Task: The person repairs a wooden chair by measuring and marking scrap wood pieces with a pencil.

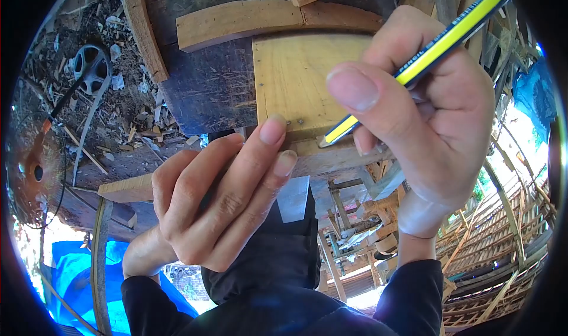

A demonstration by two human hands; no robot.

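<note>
A yellow and black pencil [441,43] is pinched in the right hand [426,111] at the upper right of the frame, the thumb and fingers closed around its lower shaft, and its tip is set close to the lower edge of a pale wooden board [302,76] in the upper middle. The left hand [219,200], at the centre left, is laid with fingers together and nothing gripped, its fingertips [272,130] pressed against the board's lower edge beside two small nail heads [294,122].

The pencil is judged light, stiff and a little brittle at the point, so it is best held low on the shaft, as shown. The board looks rigid and rough-sawn, unlikely to slip, and is best steadied flat at its edge. Dark planks [207,81] and curved wooden pieces [260,18] are seen around it.
</note>
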